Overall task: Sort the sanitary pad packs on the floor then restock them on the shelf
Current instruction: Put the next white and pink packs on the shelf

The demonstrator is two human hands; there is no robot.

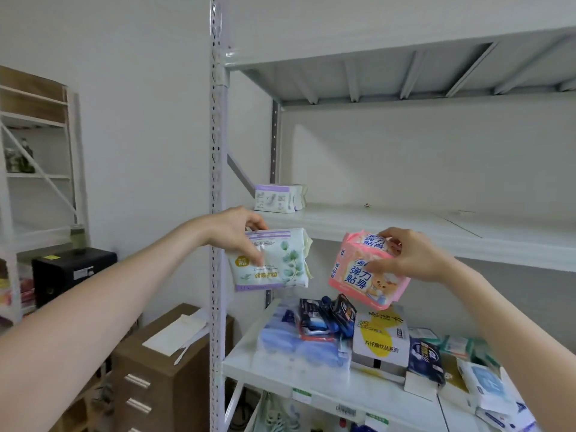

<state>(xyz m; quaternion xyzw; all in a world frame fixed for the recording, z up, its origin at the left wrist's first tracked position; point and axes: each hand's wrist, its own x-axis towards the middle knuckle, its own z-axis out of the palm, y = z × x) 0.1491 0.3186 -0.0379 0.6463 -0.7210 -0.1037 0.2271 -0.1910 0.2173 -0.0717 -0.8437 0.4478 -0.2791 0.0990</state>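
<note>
Left hand [234, 229] grips white pack [270, 259]; right hand [414, 256] grips pink pack [367, 272]

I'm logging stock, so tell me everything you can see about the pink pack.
The pink pack is soft, plastic-wrapped, printed with blue Chinese characters on white patches and a cartoon animal near its bottom. It hangs tilted in the air before the shelf, touching nothing but the right hand, whose fingers pinch its top and front.
</note>
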